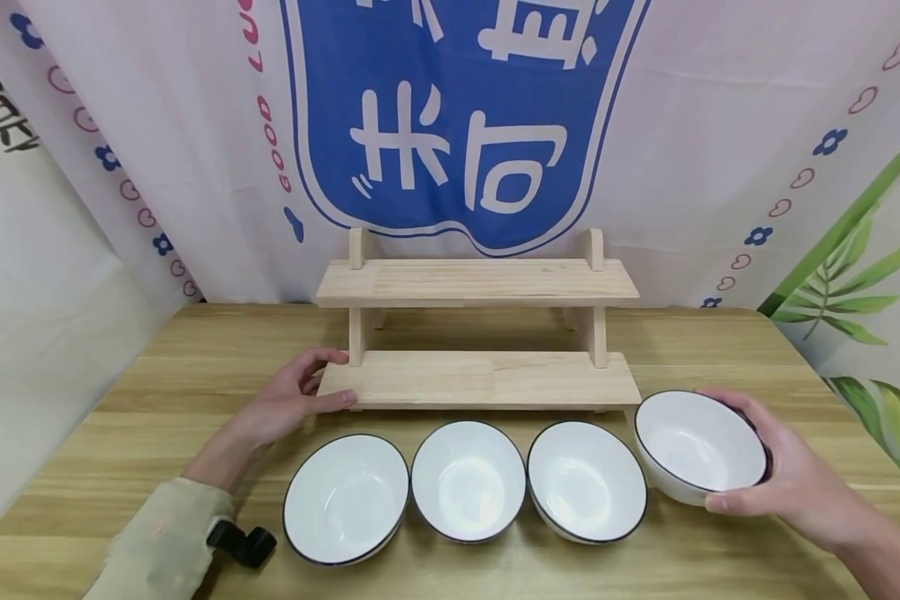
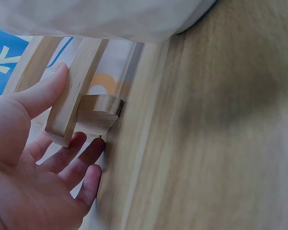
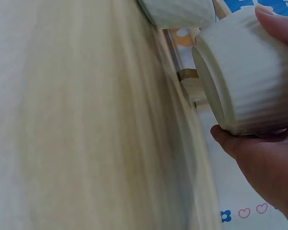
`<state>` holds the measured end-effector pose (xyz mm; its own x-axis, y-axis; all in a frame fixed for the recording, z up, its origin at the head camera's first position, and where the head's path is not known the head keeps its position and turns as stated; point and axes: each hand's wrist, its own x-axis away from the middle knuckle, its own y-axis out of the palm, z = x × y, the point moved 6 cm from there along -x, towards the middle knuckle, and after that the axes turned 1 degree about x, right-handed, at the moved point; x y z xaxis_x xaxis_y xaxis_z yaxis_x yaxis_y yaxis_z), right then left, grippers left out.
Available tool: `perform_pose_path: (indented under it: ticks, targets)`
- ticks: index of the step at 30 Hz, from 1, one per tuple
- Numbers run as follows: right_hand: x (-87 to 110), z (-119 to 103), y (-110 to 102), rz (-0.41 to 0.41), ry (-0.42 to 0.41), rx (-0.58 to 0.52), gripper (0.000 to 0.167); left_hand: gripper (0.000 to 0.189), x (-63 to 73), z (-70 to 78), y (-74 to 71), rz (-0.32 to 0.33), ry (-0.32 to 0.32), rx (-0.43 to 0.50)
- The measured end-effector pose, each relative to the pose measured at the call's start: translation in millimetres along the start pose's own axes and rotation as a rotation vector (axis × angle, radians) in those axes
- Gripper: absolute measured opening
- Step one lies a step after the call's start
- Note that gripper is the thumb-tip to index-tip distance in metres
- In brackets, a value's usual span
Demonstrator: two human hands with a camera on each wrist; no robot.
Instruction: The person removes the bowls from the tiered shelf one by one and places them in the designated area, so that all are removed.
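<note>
My right hand [image 1: 783,475] grips a white bowl [image 1: 697,442] with a dark rim, thumb on the near side and fingers round the far side. In the right wrist view this bowl [image 3: 249,72] shows its ribbed outside and its foot, tilted and lifted off the table. My left hand [image 1: 292,396] holds the left end of the lower board of a two-tier wooden shelf [image 1: 480,379]. The left wrist view has the thumb on the board [image 2: 69,103] and the other fingers curled under its end.
Three more white bowls stand in a row before the shelf: a left bowl [image 1: 345,500], a middle bowl [image 1: 468,482] and a right bowl [image 1: 587,482]. A printed curtain [image 1: 690,167] hangs behind the wooden table [image 1: 120,467]. A black strap device [image 1: 242,543] sits at the left sleeve.
</note>
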<state>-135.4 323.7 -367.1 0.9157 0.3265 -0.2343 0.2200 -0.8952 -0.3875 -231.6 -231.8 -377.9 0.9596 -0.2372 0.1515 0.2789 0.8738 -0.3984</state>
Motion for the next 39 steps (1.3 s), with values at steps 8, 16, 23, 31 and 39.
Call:
perform_pose_path:
  ticks: [8, 16, 23, 31, 39]
  targets:
    - [5.5, 11.4, 2.5, -0.028, 0.012, 0.078, 0.107, 0.069, 0.2, 0.6, -0.2, 0.001, 0.001, -0.003]
    - [6.5, 7.9, 6.7, -0.072, 0.04, 0.08, 0.103, 0.07, 0.7, -0.4, 0.1, 0.0, -0.008, -0.004]
    - [9.4, 5.4, 5.8, -0.118, 0.047, 0.084, 0.103, 0.069, -0.1, 0.4, 0.6, 0.002, 0.005, -0.01]
    - [14.5, 14.7, 4.9, -0.189, 0.025, 0.084, 0.111, 0.069, -2.1, 0.7, 1.9, -0.004, 0.004, -0.007]
    - [10.0, 6.5, 2.7, -0.266, 0.034, 0.009, 0.105, 0.069, -1.5, 2.7, 3.0, -0.005, 0.004, -0.012]
